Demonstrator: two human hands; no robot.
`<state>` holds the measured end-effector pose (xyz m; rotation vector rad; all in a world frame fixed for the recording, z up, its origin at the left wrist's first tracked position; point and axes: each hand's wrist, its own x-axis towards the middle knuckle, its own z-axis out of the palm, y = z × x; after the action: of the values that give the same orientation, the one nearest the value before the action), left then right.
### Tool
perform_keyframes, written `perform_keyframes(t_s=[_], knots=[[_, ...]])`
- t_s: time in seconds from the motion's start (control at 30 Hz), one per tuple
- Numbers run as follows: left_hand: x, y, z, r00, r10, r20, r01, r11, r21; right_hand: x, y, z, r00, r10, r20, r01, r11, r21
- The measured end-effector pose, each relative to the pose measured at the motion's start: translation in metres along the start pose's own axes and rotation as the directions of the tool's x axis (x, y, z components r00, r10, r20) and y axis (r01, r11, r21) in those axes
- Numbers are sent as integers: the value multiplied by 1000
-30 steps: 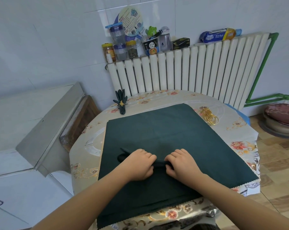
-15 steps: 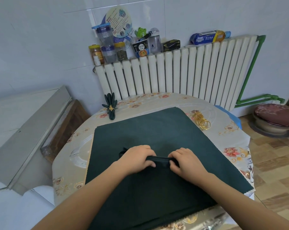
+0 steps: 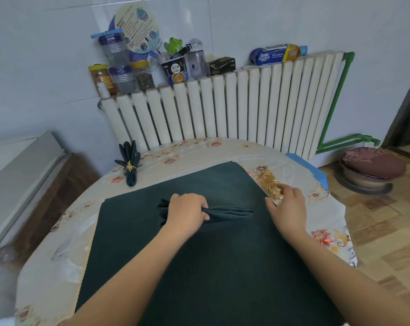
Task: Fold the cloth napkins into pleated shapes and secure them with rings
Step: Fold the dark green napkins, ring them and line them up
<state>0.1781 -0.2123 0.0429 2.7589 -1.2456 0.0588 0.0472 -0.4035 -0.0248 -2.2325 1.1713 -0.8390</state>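
Here, mid-table, a left hand (image 3: 187, 214) clamps curled fingers round a dark green pleated napkin (image 3: 225, 211), lying on a spread green cloth (image 3: 199, 267). Soft and limp, its pleats likely spring open unless held at the middle. The right hand (image 3: 287, 207), fingertips pinching, touches gold rings (image 3: 268, 182) near the right edge.

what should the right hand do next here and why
Probably pinch one gold ring off the pile of rings: the right hand is at its near end, while the left hand grips the pleated napkin, which has no ring on it.
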Motion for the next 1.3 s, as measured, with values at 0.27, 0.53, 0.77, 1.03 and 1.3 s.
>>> perform_keyframes(t_s=[0.27,0.53,0.77,1.03,1.3], knots=[[23,-4,17,998,-35,-44,32,998,-57,48,21,12,985,134,113,-102,962,-254],[27,-6,19,996,-67,-58,63,995,-78,32,21,5,990,115,81,-116,993,2],[3,-6,6,992,-127,-2,123,970,-211,-21,-3,-34,945,-19,325,-110,921,373],[-38,-4,-15,989,-135,62,147,949,-277,-64,-27,-56,830,-228,509,27,928,371],[-82,1,-34,996,-15,87,31,982,-189,-99,-62,-75,720,-393,573,346,918,195]])
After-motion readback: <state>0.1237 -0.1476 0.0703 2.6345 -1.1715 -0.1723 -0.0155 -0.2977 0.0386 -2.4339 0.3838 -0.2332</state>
